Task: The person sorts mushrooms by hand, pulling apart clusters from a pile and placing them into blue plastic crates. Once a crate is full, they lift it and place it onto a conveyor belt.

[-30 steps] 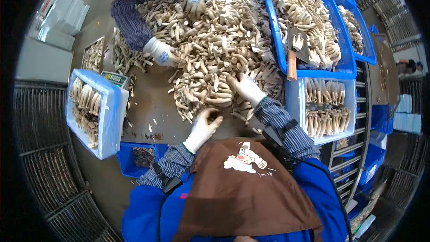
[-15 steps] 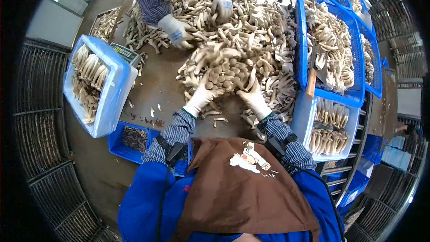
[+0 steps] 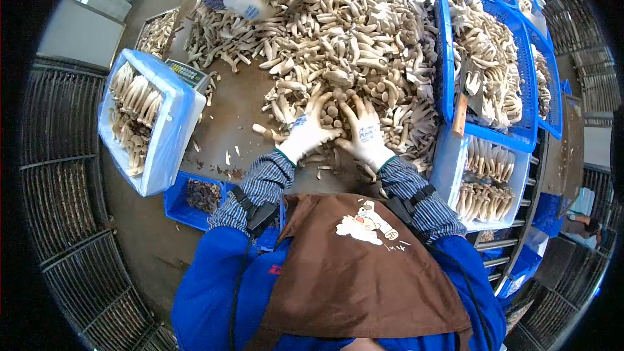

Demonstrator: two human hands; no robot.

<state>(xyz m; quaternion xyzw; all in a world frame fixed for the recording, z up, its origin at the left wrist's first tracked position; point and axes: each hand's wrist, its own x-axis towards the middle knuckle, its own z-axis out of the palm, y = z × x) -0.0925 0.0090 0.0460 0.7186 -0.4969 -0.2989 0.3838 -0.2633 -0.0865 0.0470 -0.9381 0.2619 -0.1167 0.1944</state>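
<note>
Mushrooms (image 3: 364, 45) block ahead, apparently.

The left hand (image 3: 308, 135), which was curled in the air by the near edge of the pile (image 3: 364, 52), has moved in against the mushrooms. The right hand (image 3: 364, 135) has come closer to it, so their thumbs now nearly meet. The broad patch of caps (image 3: 330, 114) that showed between the 2 hands a moment ago looks smaller. Across the table (image 3: 224, 107), the co-worker's 2 hands (image 3: 249, 4) have drawn back towards the far side, 1 now blurred.
</note>
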